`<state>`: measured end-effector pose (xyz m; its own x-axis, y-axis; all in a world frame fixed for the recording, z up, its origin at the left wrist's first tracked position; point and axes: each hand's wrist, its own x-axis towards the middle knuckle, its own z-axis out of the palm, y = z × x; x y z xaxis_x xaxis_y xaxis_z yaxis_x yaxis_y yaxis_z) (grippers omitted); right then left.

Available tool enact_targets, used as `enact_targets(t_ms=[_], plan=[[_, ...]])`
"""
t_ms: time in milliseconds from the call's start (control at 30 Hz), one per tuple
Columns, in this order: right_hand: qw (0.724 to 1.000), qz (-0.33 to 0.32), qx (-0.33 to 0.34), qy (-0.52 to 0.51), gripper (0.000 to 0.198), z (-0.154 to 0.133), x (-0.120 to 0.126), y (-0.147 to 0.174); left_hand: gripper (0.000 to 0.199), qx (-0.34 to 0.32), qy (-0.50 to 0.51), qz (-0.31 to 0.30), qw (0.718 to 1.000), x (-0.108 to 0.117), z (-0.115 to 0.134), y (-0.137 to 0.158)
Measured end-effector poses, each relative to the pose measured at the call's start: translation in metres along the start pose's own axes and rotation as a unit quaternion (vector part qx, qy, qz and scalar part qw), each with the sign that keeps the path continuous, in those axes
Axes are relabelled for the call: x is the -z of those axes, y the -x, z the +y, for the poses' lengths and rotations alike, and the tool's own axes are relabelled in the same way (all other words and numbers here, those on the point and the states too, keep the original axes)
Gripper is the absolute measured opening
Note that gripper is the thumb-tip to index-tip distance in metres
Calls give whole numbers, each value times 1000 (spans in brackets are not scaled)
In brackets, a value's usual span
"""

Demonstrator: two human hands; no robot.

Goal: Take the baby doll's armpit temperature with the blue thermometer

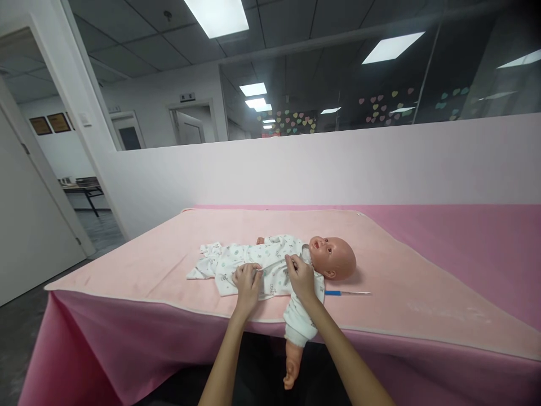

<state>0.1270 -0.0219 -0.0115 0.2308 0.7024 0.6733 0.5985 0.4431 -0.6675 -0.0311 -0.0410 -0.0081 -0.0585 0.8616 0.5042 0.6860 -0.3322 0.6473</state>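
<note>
A baby doll (333, 258) lies on its back, its head to the right, dressed in a white printed baby shirt (276, 259). My left hand (248, 280) is closed in a pinch at the shirt's near front edge, with a thin white strip showing by the fingertips. Higher on the chest, below the doll's chin, my right hand (300, 275) pinches the shirt's fabric. A fold stretches between both hands. The doll's near arm (293, 361) hangs over the table edge, its sleeve (299, 322) ending above the bare forearm. Its legs are hidden under cloth.
A thin stick with a blue end (333, 292) lies beside the doll's shoulder. The peach blanket (393, 265) covers a pink tablecloth (486, 248). A low white wall (316, 175) with glass above stands behind. An open door (34, 214) is at left.
</note>
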Motion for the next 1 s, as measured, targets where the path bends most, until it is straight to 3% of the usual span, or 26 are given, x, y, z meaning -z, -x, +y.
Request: enact_targets(t_ms=[267, 533, 800, 1000], plan=[[1000, 3, 0, -2, 42, -1, 0, 0, 24, 13, 8, 13, 1000, 3, 3, -1], [1000, -1, -10, -18, 42, -2, 0, 0, 27, -18, -19, 15, 1000, 4, 7, 1], [1000, -6, 3, 6, 43, 0, -1, -1, 27, 31, 102, 29, 994, 5, -4, -5], [1000, -8, 8, 12, 44, 0, -1, 0, 20, 39, 126, 53, 990, 4, -1, -5]])
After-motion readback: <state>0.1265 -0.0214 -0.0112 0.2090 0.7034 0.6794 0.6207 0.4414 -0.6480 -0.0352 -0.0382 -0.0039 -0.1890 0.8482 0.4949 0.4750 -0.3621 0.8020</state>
